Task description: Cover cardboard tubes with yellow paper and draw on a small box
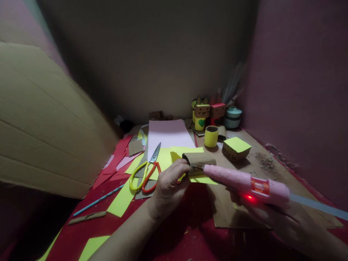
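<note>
My left hand (172, 181) grips the left end of a brown cardboard tube (202, 159), which lies tilted on its side over yellow paper. In my right hand (255, 206) is a pink hot glue gun (233, 177), its red light lit and a clear glue stick (318, 206) jutting from the back. The nozzle points left and meets the tube's near side; whether glue is coming out I cannot tell. Scissors (148, 172) with one yellow and one red handle lie left of my left hand. Yellow paper (163, 154) spreads behind and under the tube.
A yellow-wrapped tube (211, 137) and a yellow-topped cardboard box (236, 149) stand on the cardboard at right. Behind them are small figures (200, 117) and a teal pot (232, 117). Red paper strips (116, 156) and a blue stick (98, 200) lie left. A large cardboard sheet (49, 116) leans there.
</note>
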`<action>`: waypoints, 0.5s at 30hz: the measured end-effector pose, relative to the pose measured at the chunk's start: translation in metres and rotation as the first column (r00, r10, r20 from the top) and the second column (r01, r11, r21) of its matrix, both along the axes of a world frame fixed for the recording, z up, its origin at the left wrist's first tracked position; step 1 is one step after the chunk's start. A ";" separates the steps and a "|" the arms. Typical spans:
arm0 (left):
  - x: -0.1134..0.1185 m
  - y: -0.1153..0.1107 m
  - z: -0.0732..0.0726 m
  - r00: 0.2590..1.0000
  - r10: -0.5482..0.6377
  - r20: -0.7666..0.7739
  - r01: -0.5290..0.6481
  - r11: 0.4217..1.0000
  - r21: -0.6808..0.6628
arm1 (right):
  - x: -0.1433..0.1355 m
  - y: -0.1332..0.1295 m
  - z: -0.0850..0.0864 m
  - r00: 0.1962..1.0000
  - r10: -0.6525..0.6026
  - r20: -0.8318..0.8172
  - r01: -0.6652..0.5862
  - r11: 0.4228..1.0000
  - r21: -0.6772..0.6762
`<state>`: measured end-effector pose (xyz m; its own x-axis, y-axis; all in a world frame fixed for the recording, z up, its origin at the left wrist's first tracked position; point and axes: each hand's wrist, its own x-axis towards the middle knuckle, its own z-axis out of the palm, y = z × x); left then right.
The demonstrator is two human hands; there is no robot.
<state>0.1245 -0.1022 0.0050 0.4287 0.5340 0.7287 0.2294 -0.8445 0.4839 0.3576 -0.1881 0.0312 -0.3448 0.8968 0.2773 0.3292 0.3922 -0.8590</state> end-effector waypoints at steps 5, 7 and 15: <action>0.001 -0.001 0.002 1.000 -0.001 0.006 0.001 1.000 -0.031 | -0.004 -0.002 0.013 1.000 0.020 0.009 -0.020 1.000 -0.017; 0.001 -0.001 0.002 1.000 -0.003 0.007 0.003 0.999 -0.045 | -0.004 -0.002 0.015 1.000 0.019 -0.008 -0.019 1.000 -0.021; 0.000 -0.003 0.003 0.999 -0.022 0.031 0.025 0.993 -0.118 | -0.006 -0.005 0.012 0.993 -0.079 -0.090 0.076 0.996 -0.036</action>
